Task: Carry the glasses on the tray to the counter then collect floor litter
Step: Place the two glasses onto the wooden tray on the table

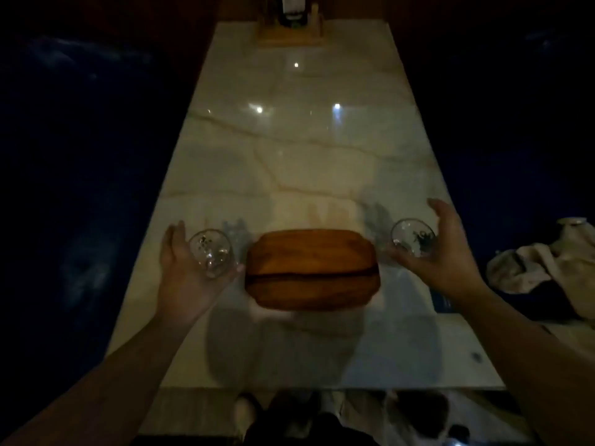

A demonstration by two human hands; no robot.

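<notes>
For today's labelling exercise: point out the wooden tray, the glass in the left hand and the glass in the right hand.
wooden tray (311, 268), head view, middle of its top face.
left glass (211, 252), head view, inside of its bowl.
right glass (413, 237), head view, inside of its bowl.

surface: pale veined marble table (289, 162), glossy, light spots reflected | near centre: empty brown wooden tray (311, 268) lay flat on it | far end: wooden stand (291, 33) stood on it, contents too dark to tell
</notes>
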